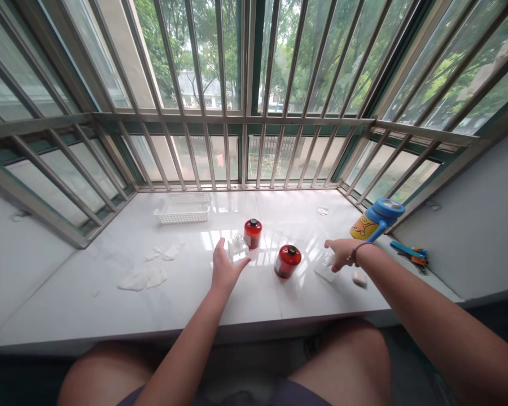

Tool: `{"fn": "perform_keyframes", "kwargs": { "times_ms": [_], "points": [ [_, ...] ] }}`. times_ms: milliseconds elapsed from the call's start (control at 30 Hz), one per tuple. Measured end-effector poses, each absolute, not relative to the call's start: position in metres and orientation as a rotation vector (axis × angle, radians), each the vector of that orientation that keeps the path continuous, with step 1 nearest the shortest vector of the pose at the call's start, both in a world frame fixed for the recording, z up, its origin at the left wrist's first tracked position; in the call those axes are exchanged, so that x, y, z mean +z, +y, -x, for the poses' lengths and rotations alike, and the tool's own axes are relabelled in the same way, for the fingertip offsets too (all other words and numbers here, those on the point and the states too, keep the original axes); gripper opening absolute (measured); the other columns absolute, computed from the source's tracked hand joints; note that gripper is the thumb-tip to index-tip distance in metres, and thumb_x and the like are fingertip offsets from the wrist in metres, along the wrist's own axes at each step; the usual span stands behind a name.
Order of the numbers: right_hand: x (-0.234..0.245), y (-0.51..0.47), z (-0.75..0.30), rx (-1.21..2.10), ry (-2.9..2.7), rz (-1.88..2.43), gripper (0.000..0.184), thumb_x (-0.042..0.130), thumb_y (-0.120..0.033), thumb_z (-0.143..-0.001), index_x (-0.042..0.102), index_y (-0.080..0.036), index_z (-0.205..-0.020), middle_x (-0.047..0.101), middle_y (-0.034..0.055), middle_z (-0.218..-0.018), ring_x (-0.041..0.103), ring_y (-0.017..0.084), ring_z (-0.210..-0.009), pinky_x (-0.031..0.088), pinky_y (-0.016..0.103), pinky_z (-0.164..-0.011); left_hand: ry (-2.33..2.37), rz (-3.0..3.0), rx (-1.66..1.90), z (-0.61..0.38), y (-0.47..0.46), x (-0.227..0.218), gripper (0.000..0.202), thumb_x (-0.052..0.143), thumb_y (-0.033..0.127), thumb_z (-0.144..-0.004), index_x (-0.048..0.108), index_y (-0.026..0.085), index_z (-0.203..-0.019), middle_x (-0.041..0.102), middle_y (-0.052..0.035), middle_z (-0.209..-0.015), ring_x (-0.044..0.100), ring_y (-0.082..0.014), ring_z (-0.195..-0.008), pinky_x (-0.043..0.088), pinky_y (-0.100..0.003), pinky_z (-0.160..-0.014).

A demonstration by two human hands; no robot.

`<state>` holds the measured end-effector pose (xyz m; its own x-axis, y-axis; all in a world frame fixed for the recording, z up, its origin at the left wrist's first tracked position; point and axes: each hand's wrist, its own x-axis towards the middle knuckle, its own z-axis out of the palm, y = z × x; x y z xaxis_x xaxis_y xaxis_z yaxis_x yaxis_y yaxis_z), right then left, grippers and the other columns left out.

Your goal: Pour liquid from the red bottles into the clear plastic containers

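A small clear glass bottle (238, 250) stands between the thumb and fingers of my left hand (226, 269), which is curved round its near left side. Just behind it is a red bottle (253, 232) with a black top. A second red bottle (287, 261), also black-topped, stands between my two hands. My right hand (344, 253), with a bracelet at the wrist, reaches in from the right. Its fingers close on the upper part of another clear object (325, 267), which looks like a glass bottle and is partly hidden by them.
A white plastic basket (183, 208) sits at the back left. Crumpled white tissues (143, 279) lie at left. Beside my right forearm are a blue and yellow cup (375, 221), a small pinkish object (359, 278) and a blue-and-orange tool (410, 253). Metal bars (232, 117) line the window behind.
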<state>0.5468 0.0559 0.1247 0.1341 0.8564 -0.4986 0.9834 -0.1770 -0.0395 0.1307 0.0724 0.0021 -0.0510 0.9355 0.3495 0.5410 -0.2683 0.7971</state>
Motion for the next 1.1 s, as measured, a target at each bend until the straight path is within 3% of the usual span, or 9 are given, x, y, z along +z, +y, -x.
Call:
{"fn": "perform_keyframes", "kwargs": {
  "times_ms": [67, 233, 333, 467, 567, 733, 800, 1000, 1100],
  "points": [
    [0.117, 0.058, -0.548, -0.585, 1.802, -2.107, 0.091, 0.097, -0.032, -0.053, 0.067, -0.016, -0.138, 0.08, 0.0137, -0.102, 0.078, 0.035, -0.087, 0.059, 0.042, -0.076, 1.555, -1.727, 1.12, -0.131, 0.087, 0.005, 0.107, 0.094, 0.05, -0.075, 0.035, 0.021, -0.16, 0.044, -0.0229, -0.167, 0.04, -0.0437, -0.158, 0.039, -0.062, -0.127],
    [0.113, 0.074, -0.545, -0.387, 1.942, -2.151, 0.09, 0.089, -0.022, -0.067, 0.056, -0.015, -0.151, 0.072, 0.0213, -0.132, 0.072, 0.037, -0.12, 0.055, 0.042, -0.098, 1.463, -1.757, 0.992, -0.13, 0.109, 0.014, 0.091, 0.092, 0.044, -0.077, 0.047, 0.022, -0.153, 0.054, -0.0183, -0.161, 0.051, -0.0388, -0.151, 0.044, -0.052, -0.123],
    [0.12, 0.083, -0.528, -0.253, 2.061, -2.194, 0.072, 0.078, -0.028, -0.085, 0.054, -0.013, -0.151, 0.061, 0.0269, -0.148, 0.066, 0.04, -0.13, 0.051, 0.049, -0.107, 1.458, -1.789, 0.955, -0.124, 0.114, 0.014, 0.077, 0.088, 0.043, -0.081, 0.054, 0.021, -0.146, 0.062, -0.0168, -0.151, 0.06, -0.0354, -0.142, 0.049, -0.049, -0.118],
    [0.138, 0.094, -0.482, -0.229, 2.348, -2.123, 0.053, 0.052, -0.044, -0.107, 0.053, -0.016, -0.152, 0.056, 0.0207, -0.156, 0.058, 0.033, -0.142, 0.046, 0.044, -0.116, 1.47, -1.805, 0.925, -0.111, 0.114, 0.013, 0.073, 0.09, 0.045, -0.077, 0.059, 0.022, -0.139, 0.066, -0.0147, -0.144, 0.063, -0.0353, -0.137, 0.05, -0.048, -0.116],
    [0.151, 0.103, -0.438, -0.313, 2.517, -1.979, 0.057, 0.051, -0.053, -0.107, 0.051, -0.02, -0.155, 0.058, 0.0145, -0.158, 0.058, 0.029, -0.142, 0.047, 0.039, -0.116, 1.481, -1.813, 0.922, -0.097, 0.111, 0.011, 0.072, 0.09, 0.047, -0.076, 0.06, 0.023, -0.137, 0.066, -0.0137, -0.144, 0.063, -0.036, -0.137, 0.05, -0.048, -0.115],
    [0.159, 0.125, -0.371, -0.424, 2.565, -1.817, 0.079, 0.069, -0.05, -0.097, 0.039, -0.024, -0.165, 0.058, 0.0135, -0.16, 0.062, 0.032, -0.138, 0.053, 0.039, -0.106, 1.488, -1.837, 0.957, -0.068, 0.101, 0.007, 0.066, 0.088, 0.049, -0.079, 0.061, 0.026, -0.134, 0.067, -0.0102, -0.141, 0.064, -0.0342, -0.133, 0.05, -0.048, -0.114],
    [0.157, 0.135, -0.351, -0.422, 2.545, -1.81, 0.077, 0.072, -0.043, -0.095, 0.042, -0.022, -0.163, 0.06, 0.0161, -0.156, 0.065, 0.034, -0.133, 0.054, 0.04, -0.1, 1.505, -1.857, 0.964, -0.056, 0.095, 0.007, 0.064, 0.087, 0.05, -0.079, 0.062, 0.026, -0.133, 0.067, -0.0098, -0.14, 0.064, -0.0341, -0.133, 0.049, -0.049, -0.116],
    [0.147, 0.135, -0.311, -0.407, 2.59, -1.743, 0.044, 0.068, -0.029, -0.096, 0.064, -0.019, -0.138, 0.071, 0.0175, -0.137, 0.073, 0.032, -0.113, 0.055, 0.036, -0.087, 1.59, -1.85, 0.931, -0.027, 0.077, 0.014, 0.063, 0.085, 0.053, -0.078, 0.063, 0.025, -0.13, 0.07, -0.0084, -0.135, 0.068, -0.033, -0.126, 0.053, -0.047, -0.111],
    [0.148, 0.109, -0.305, -0.415, 2.686, -1.653, 0.052, 0.068, -0.035, -0.097, 0.058, -0.024, -0.147, 0.068, 0.0129, -0.145, 0.071, 0.031, -0.119, 0.055, 0.036, -0.092, 1.602, -1.857, 0.919, -0.017, 0.071, 0.017, 0.062, 0.084, 0.053, -0.079, 0.062, 0.026, -0.131, 0.069, -0.0084, -0.137, 0.068, -0.0333, -0.127, 0.053, -0.048, -0.111]
  ]
}}
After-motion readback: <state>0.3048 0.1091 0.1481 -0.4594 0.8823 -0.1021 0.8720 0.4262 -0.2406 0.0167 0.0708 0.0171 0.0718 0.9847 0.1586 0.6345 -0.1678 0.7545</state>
